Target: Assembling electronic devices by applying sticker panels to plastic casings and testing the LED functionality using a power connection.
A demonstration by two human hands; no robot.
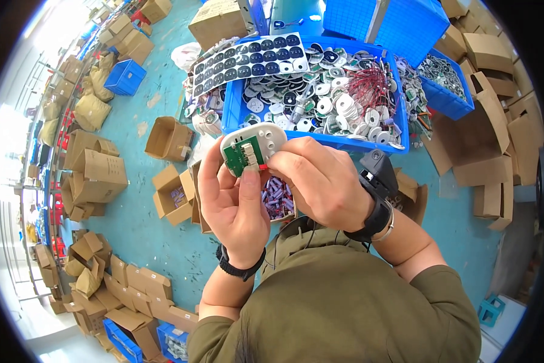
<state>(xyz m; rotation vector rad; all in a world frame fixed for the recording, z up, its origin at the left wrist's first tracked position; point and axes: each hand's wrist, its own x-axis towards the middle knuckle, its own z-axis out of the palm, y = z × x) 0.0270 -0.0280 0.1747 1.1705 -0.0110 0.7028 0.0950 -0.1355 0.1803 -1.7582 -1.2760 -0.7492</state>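
Observation:
My left hand point(238, 215) is closed around a rounded white plastic housing point(270, 139), with the thumb against its lower edge. A green circuit board point(235, 160) sits in the housing, carrying a row of pale connectors point(249, 153). At the board's right edge, my right hand point(326, 181) pinches a small red piece point(263, 167) that looks like a plug. Its fingertips partly hide the piece, so I cannot tell whether it is seated. Beneath the hands lies a box of purple cylindrical cells point(276, 199) with red wires.
Ahead, a blue bin point(232, 115) holds many white round parts and a bundle of red wires point(368, 88). A sheet of black stickers point(247, 63) lies across its left side. A smaller blue bin point(459, 109) stands right. Cardboard boxes point(169, 139) crowd the floor.

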